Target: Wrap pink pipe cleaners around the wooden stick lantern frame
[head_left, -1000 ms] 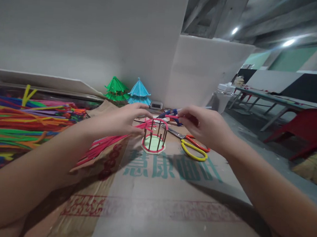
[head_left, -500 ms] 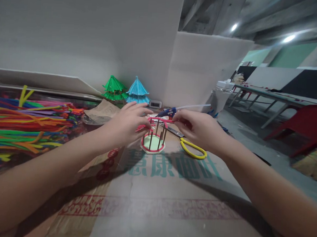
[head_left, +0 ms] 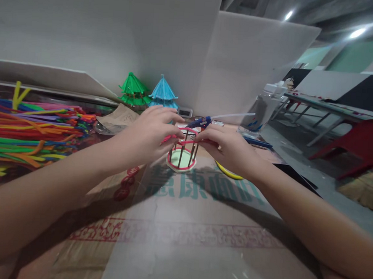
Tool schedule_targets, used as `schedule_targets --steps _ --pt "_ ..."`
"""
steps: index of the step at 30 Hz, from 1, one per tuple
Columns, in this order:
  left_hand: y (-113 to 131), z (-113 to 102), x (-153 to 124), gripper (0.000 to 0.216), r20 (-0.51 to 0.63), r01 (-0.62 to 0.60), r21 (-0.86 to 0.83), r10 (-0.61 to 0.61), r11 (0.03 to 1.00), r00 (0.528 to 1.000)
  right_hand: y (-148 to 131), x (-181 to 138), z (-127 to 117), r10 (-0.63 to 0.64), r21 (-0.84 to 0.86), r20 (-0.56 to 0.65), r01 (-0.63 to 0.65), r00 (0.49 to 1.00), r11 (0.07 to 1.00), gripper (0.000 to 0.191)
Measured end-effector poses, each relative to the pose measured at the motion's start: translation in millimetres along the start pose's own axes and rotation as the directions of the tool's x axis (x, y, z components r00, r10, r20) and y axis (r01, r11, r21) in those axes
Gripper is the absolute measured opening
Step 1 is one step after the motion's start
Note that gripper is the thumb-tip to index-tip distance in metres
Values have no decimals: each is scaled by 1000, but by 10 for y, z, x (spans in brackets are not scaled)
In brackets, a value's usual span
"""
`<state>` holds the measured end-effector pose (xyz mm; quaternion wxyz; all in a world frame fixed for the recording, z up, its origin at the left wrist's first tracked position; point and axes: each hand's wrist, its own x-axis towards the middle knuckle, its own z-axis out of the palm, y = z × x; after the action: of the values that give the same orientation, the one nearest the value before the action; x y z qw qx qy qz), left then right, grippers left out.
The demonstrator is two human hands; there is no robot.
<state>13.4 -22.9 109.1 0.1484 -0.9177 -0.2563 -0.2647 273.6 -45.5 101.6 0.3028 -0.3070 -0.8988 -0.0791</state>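
Note:
A small round frame stands on the table, with brown posts [head_left: 181, 157] rising from a pale green base [head_left: 181, 161] edged in red. Along the front of its top runs a red pipe cleaner [head_left: 189, 142]. My left hand [head_left: 150, 131] is at the left of the frame's top, thumb and fingers closed on the red strip there. From the right, my right hand [head_left: 227, 144] pinches the strip near the top rim. Yellow-handled scissors [head_left: 230, 172] lie partly hidden under my right hand. Behind the frame rests a blue glue gun [head_left: 200, 123] with a clear glue stick.
Many coloured pipe cleaners [head_left: 41, 137] are piled at the left. A green tiered roof shape [head_left: 133, 88] and a blue one [head_left: 163, 89] stand by the back board. A clear plastic container [head_left: 263, 106] stands at the back right. Printed plastic sheet [head_left: 201, 212] covers the tabletop.
My right hand has moved left, close to the frame, bringing the red strip across the front of its top. It now covers more of the scissors. The view has shifted slightly.

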Motion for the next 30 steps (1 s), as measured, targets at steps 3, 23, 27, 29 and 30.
schedule_targets --steps 3,23,27,29,30 --pt "0 21 3 31 22 -8 -2 8 1000 1000 6 -2 7 8 11 32 -9 999 1000 18" --pt "80 56 39 34 22 18 -45 -17 999 1000 6 5 21 26 21 69 -27 997 999 22" --pt "73 82 41 30 49 42 -57 -40 997 998 15 -3 32 31 32 80 -34 996 999 21" --pt "66 89 42 30 57 60 -67 -56 996 997 16 -8 36 35 43 75 -39 997 998 19" --pt "63 91 43 30 59 66 -70 -62 995 996 14 -9 37 40 48 70 -44 997 998 18"
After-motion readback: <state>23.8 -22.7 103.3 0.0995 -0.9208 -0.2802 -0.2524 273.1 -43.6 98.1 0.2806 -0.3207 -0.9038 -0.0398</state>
